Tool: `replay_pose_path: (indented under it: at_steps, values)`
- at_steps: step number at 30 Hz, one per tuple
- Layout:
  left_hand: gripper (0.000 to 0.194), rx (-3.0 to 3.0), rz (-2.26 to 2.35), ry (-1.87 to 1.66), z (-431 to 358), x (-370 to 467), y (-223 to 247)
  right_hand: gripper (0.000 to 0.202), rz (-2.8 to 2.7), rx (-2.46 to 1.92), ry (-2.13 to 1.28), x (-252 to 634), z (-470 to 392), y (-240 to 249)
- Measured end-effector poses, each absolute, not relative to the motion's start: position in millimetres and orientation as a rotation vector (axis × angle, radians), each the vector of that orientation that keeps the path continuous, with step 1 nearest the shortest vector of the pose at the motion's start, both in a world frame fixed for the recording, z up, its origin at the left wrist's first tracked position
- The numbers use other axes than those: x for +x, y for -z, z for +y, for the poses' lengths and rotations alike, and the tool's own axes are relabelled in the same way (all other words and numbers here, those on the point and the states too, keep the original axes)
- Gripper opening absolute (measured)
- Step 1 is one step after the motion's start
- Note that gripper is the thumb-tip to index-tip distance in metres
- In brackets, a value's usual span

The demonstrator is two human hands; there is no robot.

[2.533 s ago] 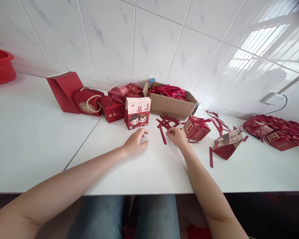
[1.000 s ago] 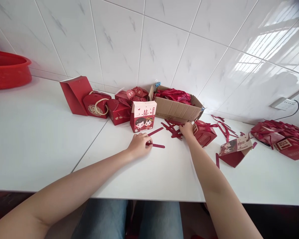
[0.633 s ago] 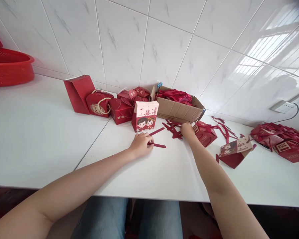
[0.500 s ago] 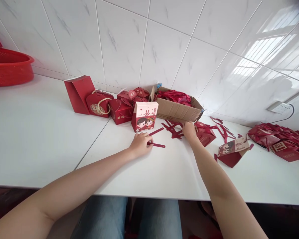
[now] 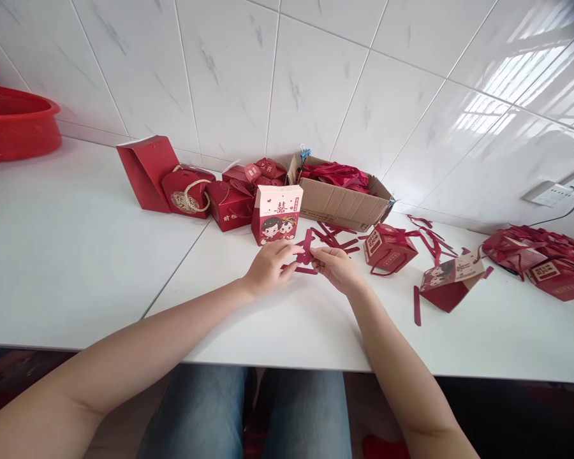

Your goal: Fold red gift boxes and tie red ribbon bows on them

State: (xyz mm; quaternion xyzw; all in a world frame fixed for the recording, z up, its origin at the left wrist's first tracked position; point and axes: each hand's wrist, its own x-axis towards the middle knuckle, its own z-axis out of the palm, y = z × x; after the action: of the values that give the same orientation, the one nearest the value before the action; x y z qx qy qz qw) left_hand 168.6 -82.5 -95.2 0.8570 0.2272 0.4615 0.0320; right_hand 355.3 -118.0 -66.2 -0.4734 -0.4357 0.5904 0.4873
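strip [image 5: 308, 240]: dark red, thin | right hand [image 5: 333, 266]: grip pinched on strip | left hand [image 5: 269, 264]: fingers bent — grip hard to see

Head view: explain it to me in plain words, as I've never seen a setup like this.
There is no machine here. One camera, worn on a person's head, looks forward and down, so you see their own two bare hands over a white table.

The right hand pinches a dark red strip. The left hand has its fingertips right beside it; whether they grip it too is unclear.

More loose strips lie just beyond. Behind the hands stand a cartoon box and an open carton of red ribbons. Red boxes stand to the left; more boxes are to the right.
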Motion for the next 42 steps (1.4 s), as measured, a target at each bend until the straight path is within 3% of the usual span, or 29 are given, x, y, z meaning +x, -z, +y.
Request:
replay_pose_path:
  at_steps: [3,8,13,17,24,42]
  values:
    - [0.012,2.641,0.624,-1.451,-80,168,95,0.031,-1.094,-1.178,-1.398,356,-121,67]
    - [0.010,2.312,0.756,-1.504,-82,168,88,0.034,-1.168,-1.275,-1.028,357,-123,67]
    - [0.026,1.655,0.941,-1.314,-89,168,75,0.034,-1.190,-1.070,-0.839,352,-131,61]
    - [0.033,1.389,0.834,-1.152,-97,170,68,0.019,-1.258,-0.975,-0.803,347,-139,59]
    - [0.031,1.363,0.798,-1.187,-104,171,63,0.008,-1.515,-1.017,-0.491,344,-143,62]
    - [0.026,1.596,0.749,-1.258,-105,169,68,0.014,-1.501,-1.070,-0.539,338,-145,62]
